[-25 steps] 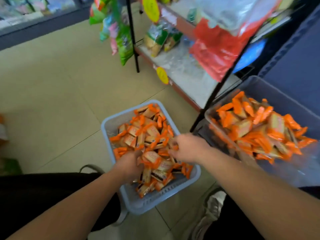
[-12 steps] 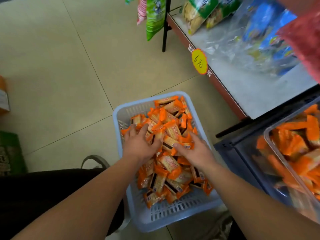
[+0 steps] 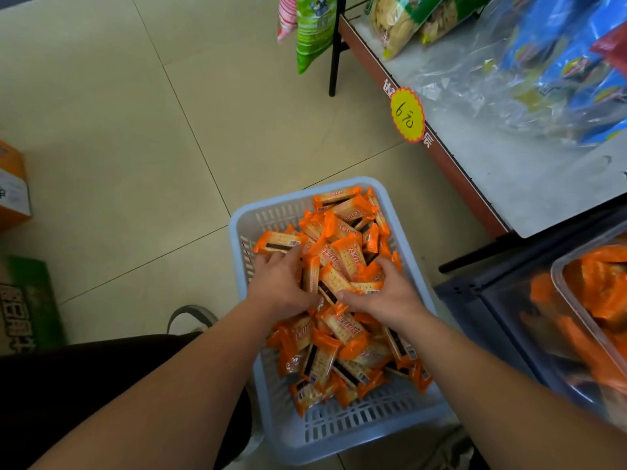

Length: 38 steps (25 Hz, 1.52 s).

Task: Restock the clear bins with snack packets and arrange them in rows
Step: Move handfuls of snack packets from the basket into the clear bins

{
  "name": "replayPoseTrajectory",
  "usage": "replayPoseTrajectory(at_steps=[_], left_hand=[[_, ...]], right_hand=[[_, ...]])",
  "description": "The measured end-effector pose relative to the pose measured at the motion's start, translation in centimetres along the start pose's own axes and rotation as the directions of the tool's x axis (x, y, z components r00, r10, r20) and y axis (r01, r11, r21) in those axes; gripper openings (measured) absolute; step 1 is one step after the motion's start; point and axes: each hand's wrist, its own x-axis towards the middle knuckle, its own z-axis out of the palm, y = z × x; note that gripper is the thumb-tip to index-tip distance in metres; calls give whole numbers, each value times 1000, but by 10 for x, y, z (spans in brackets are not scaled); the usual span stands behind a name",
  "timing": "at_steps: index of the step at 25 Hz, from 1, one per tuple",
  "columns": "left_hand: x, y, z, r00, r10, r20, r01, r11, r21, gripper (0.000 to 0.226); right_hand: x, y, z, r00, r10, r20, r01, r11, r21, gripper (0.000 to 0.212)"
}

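Shop – price tag [image 3: 407, 114], stocked shelf [image 3: 529, 171].

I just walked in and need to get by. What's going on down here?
A person has both hands in a blue basket full of orange packets. The left hand and right hand curl over packets, bunching some between them. At the right, a clear bin holds more of the same, heaped loosely rather than in rows.
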Motion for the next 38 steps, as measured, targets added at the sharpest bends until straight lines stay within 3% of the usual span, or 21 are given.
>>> replayPoseTrajectory(at_steps=[4,8,10,12,14,16,19,22,26,30,33,35,38], left_hand=[[-7,3,1,997,59,52,-64,991,114,99],[-1,7,-9,991,63,122,-56,997,-53,64],[7,8,-17,979,107,174,-98,994,-58,82],[7,9,-18,957,174,234,-196,978,75,109],[3,14,-10,928,246,281,-300,938,172,105],[-1,16,-3,915,315,253,-364,914,180,83],[-3,10,-3,938,317,136,-326,944,49,59],[-8,4,-12,979,171,107,-149,971,-185,46],[-14,1,-23,998,-13,64,42,876,-480,11],[-17,-12,-6,989,-30,-147,-25,932,-362,16],[-15,-22,-3,989,-134,-61,103,926,-364,70],[-15,-25,-4,986,-163,-17,154,959,-238,73],[-26,-26,0,996,-88,30,87,996,18,69]], right_hand=[[0,-8,-2,999,-44,12,44,999,21,113],[-1,-8,-3,996,-58,63,51,994,100,123],[-1,-7,-8,993,-64,100,54,993,103,120],[-2,-6,-12,987,-92,132,86,995,49,118],[-5,-8,-17,979,-100,178,107,994,-30,117],[-9,-10,-19,963,-41,267,67,994,-89,117],[-11,-9,-23,926,54,373,-40,998,-44,113],[-12,-3,-26,907,81,413,-138,984,111,106],[-13,-8,-23,901,77,426,-178,963,202,97],[-12,-12,-15,938,64,342,-105,989,103,81],[-16,-10,-10,972,-17,236,11,1000,28,81],[-18,-11,-8,974,-55,218,50,998,26,83],[-22,-16,-5,962,-112,248,115,993,1,83]])
